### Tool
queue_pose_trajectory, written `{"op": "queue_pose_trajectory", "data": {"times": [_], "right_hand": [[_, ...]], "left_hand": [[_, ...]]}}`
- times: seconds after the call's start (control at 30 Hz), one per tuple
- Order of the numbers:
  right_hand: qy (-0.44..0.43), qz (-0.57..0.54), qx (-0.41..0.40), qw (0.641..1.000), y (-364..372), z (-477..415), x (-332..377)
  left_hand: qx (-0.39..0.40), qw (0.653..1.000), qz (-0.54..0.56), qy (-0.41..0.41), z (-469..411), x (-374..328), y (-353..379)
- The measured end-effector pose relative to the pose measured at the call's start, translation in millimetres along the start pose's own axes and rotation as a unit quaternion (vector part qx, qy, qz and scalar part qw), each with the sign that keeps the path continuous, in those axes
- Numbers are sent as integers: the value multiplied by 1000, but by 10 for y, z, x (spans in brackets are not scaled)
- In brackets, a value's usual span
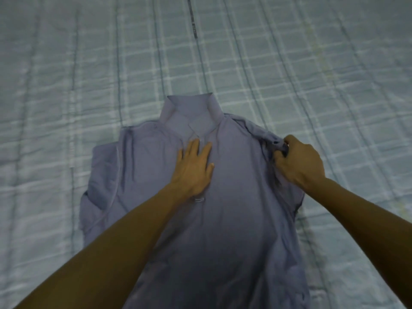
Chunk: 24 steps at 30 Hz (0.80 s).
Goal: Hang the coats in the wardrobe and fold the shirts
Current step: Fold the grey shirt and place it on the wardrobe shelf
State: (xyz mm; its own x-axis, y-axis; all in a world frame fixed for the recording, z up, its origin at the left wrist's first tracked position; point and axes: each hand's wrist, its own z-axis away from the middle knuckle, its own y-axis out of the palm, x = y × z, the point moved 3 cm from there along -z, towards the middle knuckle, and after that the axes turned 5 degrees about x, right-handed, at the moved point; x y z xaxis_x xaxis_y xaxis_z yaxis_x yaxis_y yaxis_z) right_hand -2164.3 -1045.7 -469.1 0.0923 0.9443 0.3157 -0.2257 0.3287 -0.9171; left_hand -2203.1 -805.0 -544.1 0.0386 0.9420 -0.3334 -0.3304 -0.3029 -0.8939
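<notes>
The blue shirt [223,197] lies front up on the checked bed cover [289,63], collar away from me. My left hand [195,168] presses flat on its chest, fingers straight and spread. My right hand [299,162] has its fingers clamped on bunched cloth at the shirt's right shoulder.

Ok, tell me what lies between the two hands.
Only bare shirt fabric runs from the flat left hand to the right hand, which grips the bunched shoulder edge; the head view shows it.
</notes>
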Motion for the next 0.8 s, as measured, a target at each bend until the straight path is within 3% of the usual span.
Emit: {"op": "queue_pose_trajectory", "data": {"times": [0.13, 0.2, 0.3, 0.37, 0.47, 0.6, 0.67, 0.73, 0.8], "right_hand": [[32, -148, 27, 988, -14, 205, 743], [-16, -184, 65, 981, 120, 389, 1283], [-109, -196, 197, 954, 477, 710, 2042], [-125, -186, 279, 934, 744, 856, 2321], [-92, -143, 307, 936, 1010, 926, 2315], [-87, -61, 247, 963, 1131, 967, 1984], [-93, -3, 244, 965, 1180, 965, 1833], [-90, 60, 270, 957, 1231, 970, 1700], [-96, 104, 279, 950, 1266, 977, 1610]], "left_hand": [[-25, 996, 81, -9, 288, 224, -234], [-32, 995, 93, -31, 459, 462, -328], [-72, 991, 66, -86, 785, 1006, -445], [-97, 982, 56, -153, 1051, 1406, -509], [-122, 961, 49, -242, 1373, 1859, -492], [-84, 918, 133, -365, 1510, 2086, -379], [-64, 906, 158, -387, 1455, 2059, -351], [-59, 886, 267, -374, 1340, 2004, -340], [-42, 823, 438, -360, 1225, 1941, -344]]}}
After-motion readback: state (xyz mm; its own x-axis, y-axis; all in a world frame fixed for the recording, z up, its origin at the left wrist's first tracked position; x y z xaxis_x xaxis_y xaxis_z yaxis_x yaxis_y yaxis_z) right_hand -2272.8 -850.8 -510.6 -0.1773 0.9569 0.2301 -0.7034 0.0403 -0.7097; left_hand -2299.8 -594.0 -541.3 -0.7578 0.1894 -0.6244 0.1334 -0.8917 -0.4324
